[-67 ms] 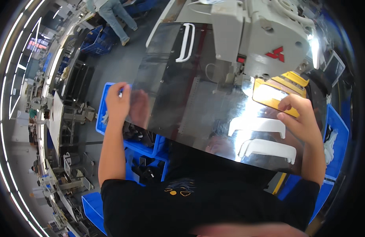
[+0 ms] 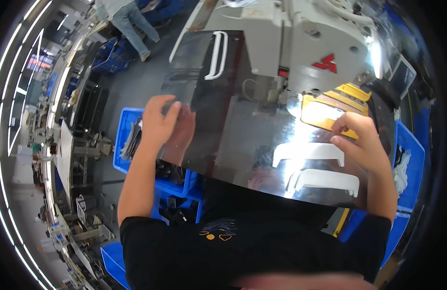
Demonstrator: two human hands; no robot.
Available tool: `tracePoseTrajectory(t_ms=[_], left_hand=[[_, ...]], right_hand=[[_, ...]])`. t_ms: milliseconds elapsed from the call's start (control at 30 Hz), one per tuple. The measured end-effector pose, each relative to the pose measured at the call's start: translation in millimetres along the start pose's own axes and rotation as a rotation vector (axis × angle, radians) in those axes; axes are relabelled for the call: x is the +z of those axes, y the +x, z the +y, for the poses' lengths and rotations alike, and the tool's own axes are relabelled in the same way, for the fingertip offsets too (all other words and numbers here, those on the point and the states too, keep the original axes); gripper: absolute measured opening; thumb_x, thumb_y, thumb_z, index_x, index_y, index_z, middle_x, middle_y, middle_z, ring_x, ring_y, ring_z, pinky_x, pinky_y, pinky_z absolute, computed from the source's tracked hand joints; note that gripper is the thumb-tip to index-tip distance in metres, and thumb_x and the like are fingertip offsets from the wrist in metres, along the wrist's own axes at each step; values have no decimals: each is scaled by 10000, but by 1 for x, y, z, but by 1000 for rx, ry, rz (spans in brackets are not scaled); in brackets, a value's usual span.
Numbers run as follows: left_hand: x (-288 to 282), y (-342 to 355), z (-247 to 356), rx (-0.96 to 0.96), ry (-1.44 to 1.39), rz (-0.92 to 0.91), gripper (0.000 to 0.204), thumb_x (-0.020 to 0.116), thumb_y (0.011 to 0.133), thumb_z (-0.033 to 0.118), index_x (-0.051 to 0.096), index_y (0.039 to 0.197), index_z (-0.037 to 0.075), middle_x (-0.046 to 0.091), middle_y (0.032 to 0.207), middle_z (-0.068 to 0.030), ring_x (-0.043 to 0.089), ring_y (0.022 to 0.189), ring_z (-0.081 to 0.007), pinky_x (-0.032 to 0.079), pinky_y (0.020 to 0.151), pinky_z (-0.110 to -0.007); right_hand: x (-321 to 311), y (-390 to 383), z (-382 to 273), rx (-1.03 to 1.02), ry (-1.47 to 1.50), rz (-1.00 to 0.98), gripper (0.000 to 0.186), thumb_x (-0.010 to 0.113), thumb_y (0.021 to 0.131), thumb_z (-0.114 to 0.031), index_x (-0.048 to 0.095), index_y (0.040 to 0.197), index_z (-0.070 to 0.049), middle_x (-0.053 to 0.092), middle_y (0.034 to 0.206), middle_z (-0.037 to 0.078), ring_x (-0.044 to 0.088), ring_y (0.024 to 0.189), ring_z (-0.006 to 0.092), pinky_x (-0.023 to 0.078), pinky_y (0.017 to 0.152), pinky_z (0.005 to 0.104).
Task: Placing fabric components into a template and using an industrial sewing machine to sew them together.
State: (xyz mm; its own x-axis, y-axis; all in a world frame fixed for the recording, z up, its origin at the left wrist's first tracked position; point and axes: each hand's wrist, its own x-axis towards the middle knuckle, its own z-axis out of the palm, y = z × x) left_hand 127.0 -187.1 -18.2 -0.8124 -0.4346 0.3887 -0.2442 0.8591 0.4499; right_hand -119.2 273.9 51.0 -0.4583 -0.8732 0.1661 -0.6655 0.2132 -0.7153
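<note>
My left hand (image 2: 162, 118) hovers over the left part of the glossy dark machine bed (image 2: 204, 145), fingers bent and apart, nothing visible in them. My right hand (image 2: 359, 135) is at the edge of a yellow plate (image 2: 315, 108), finger and thumb apart; contact is unclear. Two curved white strips (image 2: 305, 151) lie below the plate, and another pair of long white strips (image 2: 216, 54) lies at the upper left of the bed. The grey sewing machine head (image 2: 320, 48) stands above the yellow plate.
Blue bins stand at my left (image 2: 124, 130), under the bed (image 2: 185, 188) and at my right (image 2: 412, 169), holding dark or light pieces. Another person (image 2: 126, 24) stands beyond, upper left, near more blue crates. Benches with equipment (image 2: 66, 154) line the far left.
My left hand has moved right and inward over the bed, its fingers loosening; the small object seen at its fingertips earlier is not visible now. The view has shifted slightly.
</note>
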Motion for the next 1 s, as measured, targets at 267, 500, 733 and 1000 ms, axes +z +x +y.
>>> tracePoseTrajectory(t_ms=[267, 500, 733, 1000], left_hand=[[77, 84, 52, 177, 171, -247, 275, 713, 985, 235, 686, 1125, 0, 695, 1039, -194, 667, 1006, -425, 543, 904, -515], [73, 78, 83, 359, 330, -294, 214, 687, 984, 223, 711, 1003, 11, 712, 969, -207, 689, 944, -422, 544, 844, -503], [51, 22, 224, 128, -432, -680, 123, 762, 932, 140, 762, 947, 19, 726, 838, -142, 713, 724, -263, 547, 662, -368], [117, 31, 220, 774, -462, -321, 315, 843, 860, 176, 749, 1125, 32, 746, 929, -101, 700, 815, -312, 554, 765, -414]], right_hand=[[2, -4, 5, 17, -55, -55, 180, 824, 913, -168, 712, 975, -42, 693, 855, 122, 702, 804, 283, 553, 704, 372], [-3, -2, 4, 48, -71, -65, 168, 830, 890, -123, 703, 932, -22, 713, 871, 121, 711, 829, 261, 567, 756, 371], [22, 8, -7, 48, 233, -302, 670, 812, 972, -293, 552, 1558, -98, 777, 1124, 124, 760, 1081, 282, 608, 934, 402], [-11, -10, 24, 448, 319, -220, 169, 753, 1018, -178, 774, 1114, -40, 695, 849, 28, 616, 806, 110, 487, 740, 294]])
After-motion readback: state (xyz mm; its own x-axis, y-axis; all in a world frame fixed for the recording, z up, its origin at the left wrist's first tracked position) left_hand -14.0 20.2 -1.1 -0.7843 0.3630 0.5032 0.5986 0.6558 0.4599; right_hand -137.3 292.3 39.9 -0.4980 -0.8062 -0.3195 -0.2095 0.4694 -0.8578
